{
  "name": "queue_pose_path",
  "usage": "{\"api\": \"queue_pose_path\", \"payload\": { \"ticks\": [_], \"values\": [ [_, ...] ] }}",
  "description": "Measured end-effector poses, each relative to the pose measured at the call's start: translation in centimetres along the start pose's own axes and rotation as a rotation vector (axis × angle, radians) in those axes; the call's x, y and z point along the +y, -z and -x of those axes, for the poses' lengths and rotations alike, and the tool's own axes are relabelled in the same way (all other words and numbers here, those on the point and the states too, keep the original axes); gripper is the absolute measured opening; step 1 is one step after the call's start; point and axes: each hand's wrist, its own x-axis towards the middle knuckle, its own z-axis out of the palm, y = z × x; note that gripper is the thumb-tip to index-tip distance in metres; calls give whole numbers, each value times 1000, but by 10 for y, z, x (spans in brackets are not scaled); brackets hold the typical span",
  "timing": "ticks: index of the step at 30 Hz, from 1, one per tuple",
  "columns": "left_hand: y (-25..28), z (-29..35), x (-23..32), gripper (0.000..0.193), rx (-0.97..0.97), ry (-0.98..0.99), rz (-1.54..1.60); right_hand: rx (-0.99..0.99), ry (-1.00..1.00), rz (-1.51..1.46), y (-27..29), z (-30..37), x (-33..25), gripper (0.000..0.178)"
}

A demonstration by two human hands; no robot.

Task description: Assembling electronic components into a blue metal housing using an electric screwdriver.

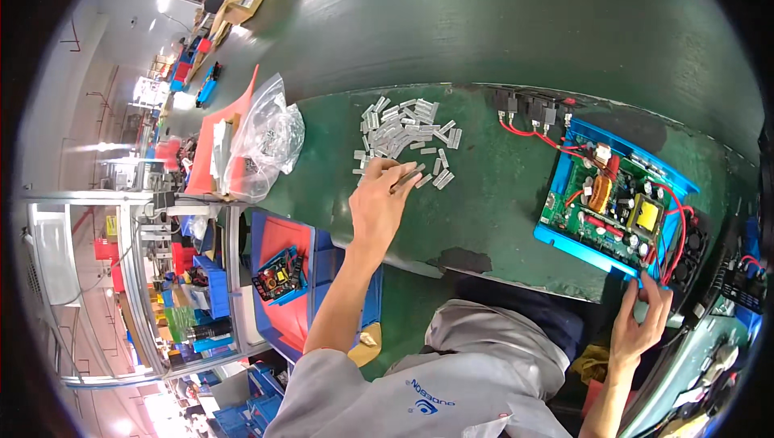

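Observation:
My left hand reaches over the bench, thumb and fingers pinching a small grey metal bar. Just beyond it lies a loose heap of small silvery metal bars, several scattered toward the near side. On the right is an open blue metal case holding a green circuit board with coils, a yellow transformer and red wires. My right hand is at the case's near right corner, fingers bent around its edge beside the wires. Its exact grip is partly hidden.
Black connectors on red wires lie at the bench's far edge. A clear plastic bag sits left of the heap. Lower left, a blue bin holds another board unit. A black fan stands right of the case.

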Motion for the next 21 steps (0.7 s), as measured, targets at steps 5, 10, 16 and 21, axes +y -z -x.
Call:
{"api": "queue_pose_path", "payload": {
  "ticks": [5,10,16,21],
  "values": [
    [-7,1,-7,19,-19,-183,-102,11,-102,-9,2,-23,1,26],
    [9,16,42,4,-69,-193,269,-35,-103,-237,1,-25,-42,22],
    [7,61,147,5,-715,-142,922,-332,-180,-883,-15,-28,-80,35],
    [-13,67,167,22,-938,-56,1164,-316,-301,-969,8,-13,-53,21]
  ]
}}
